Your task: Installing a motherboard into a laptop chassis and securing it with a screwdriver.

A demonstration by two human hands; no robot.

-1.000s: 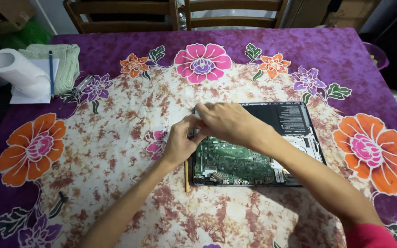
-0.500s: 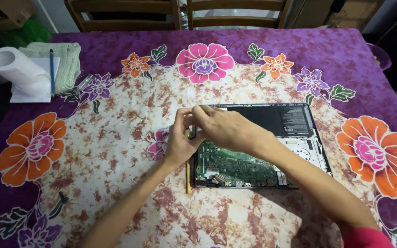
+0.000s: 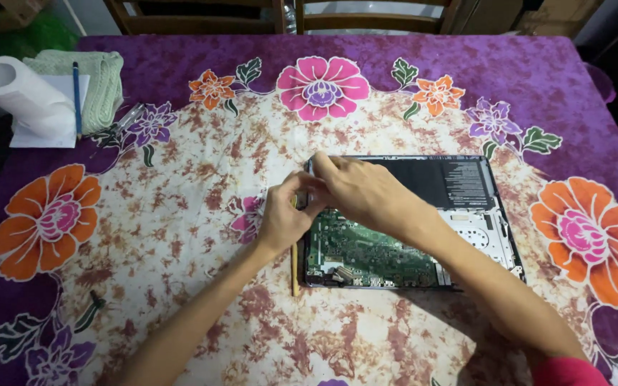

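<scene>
An opened laptop (image 3: 466, 193) lies bottom-up on the flowered tablecloth (image 3: 180, 214), showing a green circuit board (image 3: 366, 250) and a black battery. My left hand (image 3: 284, 218) pinches the laptop's left edge near the far left corner. My right hand (image 3: 363, 189) reaches across the board, and its fingertips grip that same corner beside the left fingers. A thin wooden stick (image 3: 295, 275) lies along the laptop's left side, partly under my left hand. What the fingertips hold between them is hidden.
A paper towel roll (image 3: 19, 93), a folded green cloth (image 3: 105, 75) and a blue pen (image 3: 76, 93) sit at the far left corner. A small dark piece (image 3: 96, 297) lies near left. Two wooden chairs (image 3: 202, 14) stand behind the table.
Both hands stay at the laptop's far left corner. The fingers have closed in a little tighter on it, and the view has shifted slightly.
</scene>
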